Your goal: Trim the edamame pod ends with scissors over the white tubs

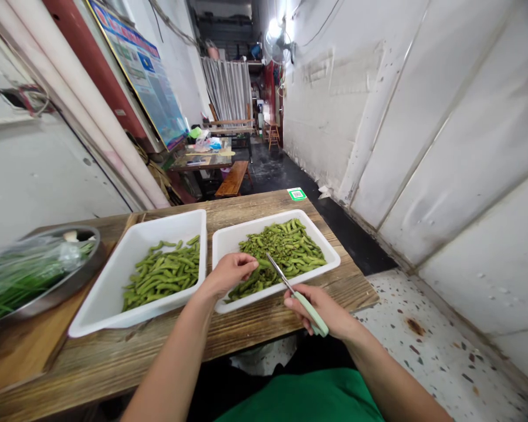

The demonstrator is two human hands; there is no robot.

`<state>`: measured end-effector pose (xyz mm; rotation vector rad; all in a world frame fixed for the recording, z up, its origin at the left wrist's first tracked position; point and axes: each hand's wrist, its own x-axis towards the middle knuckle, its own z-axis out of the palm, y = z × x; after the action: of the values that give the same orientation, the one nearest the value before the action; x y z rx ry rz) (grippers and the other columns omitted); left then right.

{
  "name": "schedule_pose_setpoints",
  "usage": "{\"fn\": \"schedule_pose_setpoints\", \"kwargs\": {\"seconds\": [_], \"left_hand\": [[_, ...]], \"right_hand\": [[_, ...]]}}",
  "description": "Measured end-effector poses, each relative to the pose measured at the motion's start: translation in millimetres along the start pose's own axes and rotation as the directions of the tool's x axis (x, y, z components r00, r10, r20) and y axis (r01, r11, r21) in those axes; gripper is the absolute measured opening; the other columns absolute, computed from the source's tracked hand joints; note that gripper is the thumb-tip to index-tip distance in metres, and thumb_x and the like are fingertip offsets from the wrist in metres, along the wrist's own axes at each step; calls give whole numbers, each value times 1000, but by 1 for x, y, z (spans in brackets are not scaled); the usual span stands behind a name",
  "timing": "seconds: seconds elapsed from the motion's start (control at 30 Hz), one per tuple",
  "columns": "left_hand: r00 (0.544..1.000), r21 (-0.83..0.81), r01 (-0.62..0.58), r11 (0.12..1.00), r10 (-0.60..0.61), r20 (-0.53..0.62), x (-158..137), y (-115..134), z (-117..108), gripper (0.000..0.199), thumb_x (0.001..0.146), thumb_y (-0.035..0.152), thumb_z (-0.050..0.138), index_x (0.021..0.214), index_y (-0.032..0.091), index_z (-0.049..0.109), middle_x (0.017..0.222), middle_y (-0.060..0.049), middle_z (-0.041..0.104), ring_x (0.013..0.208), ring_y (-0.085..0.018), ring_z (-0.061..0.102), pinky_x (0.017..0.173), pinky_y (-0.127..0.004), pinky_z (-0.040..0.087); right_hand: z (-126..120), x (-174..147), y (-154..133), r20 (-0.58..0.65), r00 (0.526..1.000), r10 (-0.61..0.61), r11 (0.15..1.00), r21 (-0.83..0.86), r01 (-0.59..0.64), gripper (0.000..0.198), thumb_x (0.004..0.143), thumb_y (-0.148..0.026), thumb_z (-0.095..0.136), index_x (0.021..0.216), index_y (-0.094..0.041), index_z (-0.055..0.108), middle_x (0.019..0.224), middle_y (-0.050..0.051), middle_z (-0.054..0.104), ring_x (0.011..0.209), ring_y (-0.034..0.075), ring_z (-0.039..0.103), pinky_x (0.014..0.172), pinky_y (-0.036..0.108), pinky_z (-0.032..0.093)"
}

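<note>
My left hand (pixel 234 272) is closed in a pinch on a green soybean pod (pixel 264 265), over the near left part of the right white tray (pixel 332 258). In my right hand (pixel 319 308) is a pair of scissors (pixel 305 305) with pale green handles. Their metal blades point up and left, close to the pod's end; whether they touch it I cannot tell. Under both hands the right tray holds a heap of soybean pods (pixel 299 243). The left white tray (pixel 110 310) holds another pile of pods (pixel 167 272), mostly toward its right side.
A wooden table (pixel 167 346) carries both trays. At the far left, a metal basin (pixel 92 252) holds bagged green vegetables (pixel 22 275). A green QR card (pixel 296 194) lies on the table's far edge. Beyond are a bench (pixel 233 179) and a cluttered table (pixel 202 159).
</note>
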<state>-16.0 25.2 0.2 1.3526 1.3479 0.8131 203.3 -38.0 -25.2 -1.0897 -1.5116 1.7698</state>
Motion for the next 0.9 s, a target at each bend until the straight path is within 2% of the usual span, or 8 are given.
{"fn": "schedule_pose_setpoints", "kwargs": {"seconds": [0.1, 0.23, 0.4, 0.47, 0.57, 0.67, 0.8, 0.9], "left_hand": [[996, 114, -22, 993, 32, -83, 1, -2, -1, 29, 60, 41, 65, 62, 14, 57, 45, 4, 49, 40, -8, 42, 42, -20, 31], [997, 30, 6, 1000, -4, -76, -2, 4, 0, 30, 66, 44, 60, 71, 14, 55, 51, 2, 56, 39, -8, 45, 37, -17, 26], [1000, -187, -4, 982, 6, 14, -7, 12, 2, 33, 63, 38, 67, 82, 12, 59, 71, -4, 63, 53, -9, 54, 50, -20, 42], [1000, -195, -6, 981, 8, 8, -9, 13, 3, 34, 60, 36, 70, 81, 11, 62, 69, -4, 63, 56, -9, 55, 54, -22, 43], [997, -32, -6, 999, 3, -79, -12, 13, 7, 32, 62, 41, 67, 73, 11, 63, 45, 3, 53, 41, -7, 45, 44, -19, 34], [997, 110, -21, 994, 29, -68, -17, 14, 12, 34, 69, 47, 58, 70, 13, 61, 47, 3, 55, 34, -5, 38, 37, -18, 24], [1000, 36, -19, 999, 18, 7, -20, 14, 18, 35, 72, 48, 53, 77, 14, 58, 63, 0, 62, 35, -4, 41, 35, -17, 22], [999, -72, 14, 997, -12, 34, -22, 14, 18, 35, 69, 44, 59, 85, 13, 59, 68, -1, 63, 41, -5, 45, 38, -17, 30]], "right_hand": [[0, 0, 1, 2, 1000, -9, 1000, 6, 9, 37, 71, -51, 59, 85, -17, 51, 47, -9, 40, 34, 4, 39, 31, 14, 34], [1, -1, -2, 7, 1000, -1, 1000, 22, 1, 37, 71, -50, 60, 85, -18, 50, 48, -9, 40, 34, 4, 39, 31, 14, 34], [1, -1, -4, 20, 1000, -6, 1000, 20, 6, 36, 72, -51, 58, 84, -17, 50, 47, -9, 40, 35, 5, 39, 31, 14, 34], [0, 0, -2, 22, 1000, -15, 1000, 4, 15, 35, 73, -50, 57, 84, -17, 50, 48, -9, 40, 34, 5, 39, 31, 14, 34], [0, 2, 1, 11, 999, -45, 997, -57, 46, 34, 74, -49, 57, 85, -18, 50, 49, -8, 40, 33, 5, 39, 30, 15, 33], [-1, 2, 3, -5, 997, -72, 989, -128, 71, 35, 74, -49, 57, 88, -18, 50, 51, -7, 41, 35, 6, 40, 32, 16, 33], [-2, -4, -3, -23, 988, -152, 950, -280, 139, 33, 77, -48, 55, 89, -18, 51, 57, -5, 45, 43, 7, 43, 41, 17, 36], [-1, -9, -10, -8, 981, -193, 911, -372, 176, 31, 81, -48, 49, 89, -18, 52, 60, -3, 48, 50, 8, 45, 49, 19, 38]]}}
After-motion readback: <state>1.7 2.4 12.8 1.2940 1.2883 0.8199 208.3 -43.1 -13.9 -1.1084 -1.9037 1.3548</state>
